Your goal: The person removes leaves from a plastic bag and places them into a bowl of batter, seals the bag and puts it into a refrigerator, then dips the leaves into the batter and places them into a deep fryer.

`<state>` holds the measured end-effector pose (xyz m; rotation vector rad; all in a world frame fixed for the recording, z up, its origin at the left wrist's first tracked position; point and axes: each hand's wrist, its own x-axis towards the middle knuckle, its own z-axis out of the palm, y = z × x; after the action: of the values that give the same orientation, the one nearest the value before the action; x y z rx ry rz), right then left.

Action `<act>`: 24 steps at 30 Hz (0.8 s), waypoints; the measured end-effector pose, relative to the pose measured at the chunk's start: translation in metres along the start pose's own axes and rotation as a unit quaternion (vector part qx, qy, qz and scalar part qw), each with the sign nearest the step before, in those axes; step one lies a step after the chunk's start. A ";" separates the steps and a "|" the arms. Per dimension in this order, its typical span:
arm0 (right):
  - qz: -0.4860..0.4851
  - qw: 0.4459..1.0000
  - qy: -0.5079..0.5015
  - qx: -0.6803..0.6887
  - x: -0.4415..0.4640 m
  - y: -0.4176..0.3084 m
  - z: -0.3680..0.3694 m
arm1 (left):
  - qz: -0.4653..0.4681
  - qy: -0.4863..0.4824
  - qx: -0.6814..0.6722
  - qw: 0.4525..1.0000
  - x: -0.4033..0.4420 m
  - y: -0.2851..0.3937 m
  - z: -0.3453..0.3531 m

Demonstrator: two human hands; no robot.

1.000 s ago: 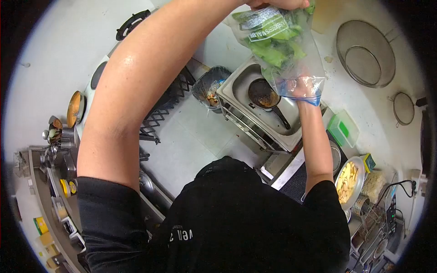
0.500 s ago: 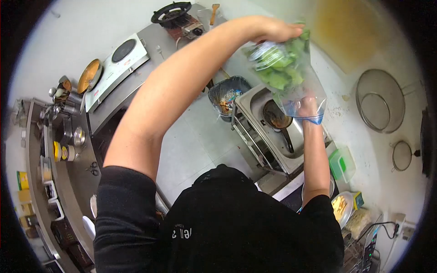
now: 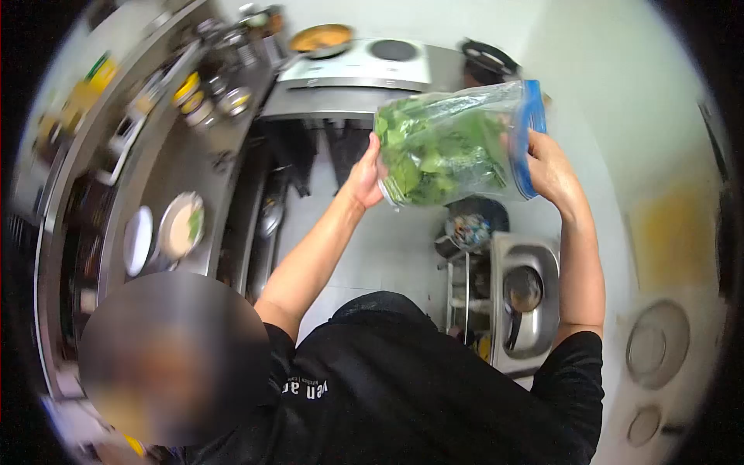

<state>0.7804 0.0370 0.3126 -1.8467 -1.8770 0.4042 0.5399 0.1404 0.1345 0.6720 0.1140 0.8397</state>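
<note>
A clear zip bag (image 3: 446, 147) full of green leaves hangs sideways between my two hands, above the floor. My left hand (image 3: 367, 177) grips its closed end, thumb on the near side. At the blue-edged mouth, my right hand (image 3: 549, 169) has its fingers inside or behind the plastic rim; the fingertips are partly hidden. Below the bag on the right, a dark bin (image 3: 474, 225) with scraps in it stands beside the metal sink (image 3: 548, 341), where a small dark pan (image 3: 523, 291) lies.
A white hotplate (image 3: 356, 66) and a pan of orange food (image 3: 322, 39) stand at the back. On the left counter are a bowl with pale contents and a green leaf (image 3: 183, 225) and a white plate (image 3: 139, 240). A blurred round area covers the lower left. Strainers (image 3: 657, 343) hang at right.
The view has swung left, toward the hotplate and left counter. The bag has gone from hanging mouth-down over the sink side to lying level between both hands, its mouth to the right.
</note>
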 end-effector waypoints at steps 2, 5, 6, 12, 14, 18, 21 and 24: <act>-0.049 0.996 -0.081 0.000 0.018 -0.074 0.022 | 0.065 0.022 -0.051 0.996 -0.062 0.029 -0.024; -0.079 0.984 -0.148 0.060 0.035 -0.166 0.072 | 0.160 0.091 -0.049 0.982 -0.157 0.071 -0.058; -0.140 0.967 -0.169 0.127 0.040 -0.187 0.100 | 0.184 0.113 -0.060 0.975 -0.193 0.085 -0.064; -0.396 0.831 -0.365 0.142 0.009 -0.346 0.270 | 0.326 0.297 -0.040 0.897 -0.443 0.136 -0.085; -0.436 0.791 -0.419 0.097 -0.019 -0.398 0.326 | 0.370 0.355 -0.035 0.858 -0.523 0.126 -0.085; -0.527 0.721 -0.439 0.098 -0.078 -0.498 0.436 | 0.469 0.498 -0.012 0.730 -0.650 0.084 -0.090; -0.571 0.646 -0.485 0.145 -0.114 -0.565 0.511 | 0.438 0.704 0.061 0.555 -0.721 0.047 -0.094; -0.639 0.508 -0.561 0.132 -0.142 -0.607 0.585 | 0.276 0.874 0.189 0.352 -0.780 0.025 -0.087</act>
<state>-0.0458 -0.0656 0.1166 0.6943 -2.9557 1.3007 -0.0327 -0.3653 -0.0462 -0.1779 2.2560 1.9306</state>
